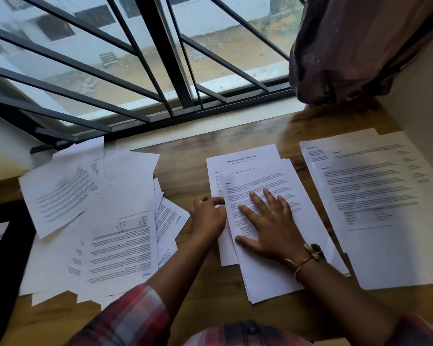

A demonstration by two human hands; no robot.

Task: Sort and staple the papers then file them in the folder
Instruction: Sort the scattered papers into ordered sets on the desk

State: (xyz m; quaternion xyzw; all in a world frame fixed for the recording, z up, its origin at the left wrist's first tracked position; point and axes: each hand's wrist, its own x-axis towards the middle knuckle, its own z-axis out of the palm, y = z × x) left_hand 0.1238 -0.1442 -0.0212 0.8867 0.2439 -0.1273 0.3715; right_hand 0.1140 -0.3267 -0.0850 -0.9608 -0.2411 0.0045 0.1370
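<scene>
Three groups of printed papers lie on the wooden table (185, 176), and two hands work on the one in the centre.

The middle stack (260, 176) is the reference here. Its bottom sheet (240, 161) is headed "Sample Education Transcript". Several more sheets lie on it, skewed clockwise, their lower edges fanned; the exact number cannot be told. The right hand (270, 226) lies flat on the top sheet, its fingers (256, 201) straight and spread wide, pressing the paper down. One thread bracelet (303, 263) circles that wrist. The left hand (206, 218) sits at the stack's left edge, fingers curled in, and appears to pinch that edge.

Left of the middle stack is a loose heap (98, 221) of overlapping sheets turned every way, some upside down to the viewer. There are more than six, but they overlap too much for a firm count. Right of the middle stack, apart from it, lies a tidier right pile (375, 196), with at least two sheets showing.

Far left of the middle stack, at the frame's edge, is one dark object (5, 245) with something pale on or in it; what it is cannot be told.

Beyond the middle stack stands one barred window (160, 58), with one brownish curtain (360, 46) bunched at its right side. A plaid sleeve (135, 318) covers the left forearm.
</scene>
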